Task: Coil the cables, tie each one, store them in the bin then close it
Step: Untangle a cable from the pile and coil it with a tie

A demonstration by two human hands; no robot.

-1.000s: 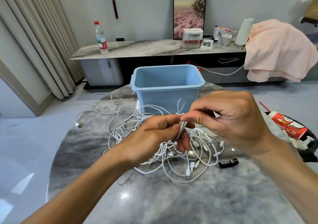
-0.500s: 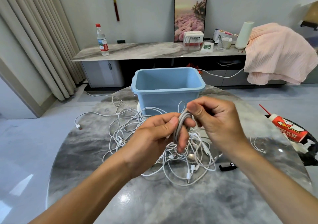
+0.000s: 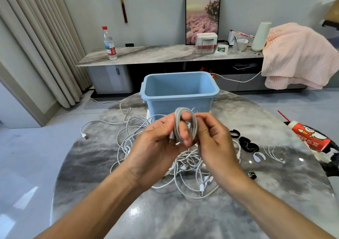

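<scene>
Both the left hand (image 3: pixel 156 145) and right hand (image 3: pixel 212 143) grip the coiled cable (image 3: pixel 183 125). Its oval loop stands upright, long axis vertical, before the blue bin (image 3: pixel 178 99).

left hand (image 3: pixel 156 147) and right hand (image 3: pixel 212 141) both grip coiled cable (image 3: pixel 180 125) above cable pile (image 3: pixel 183 165) | open blue bin (image 3: pixel 178 93) behind | black ties (image 3: pixel 245 143) right on marble table (image 3: pixel 165 211)

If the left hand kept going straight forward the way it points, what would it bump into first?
Most likely the blue bin. The left hand, gripping the coiled cable together with the right hand, points away from the person toward the bin's near wall. Depth is hard to judge in this one view.
</scene>
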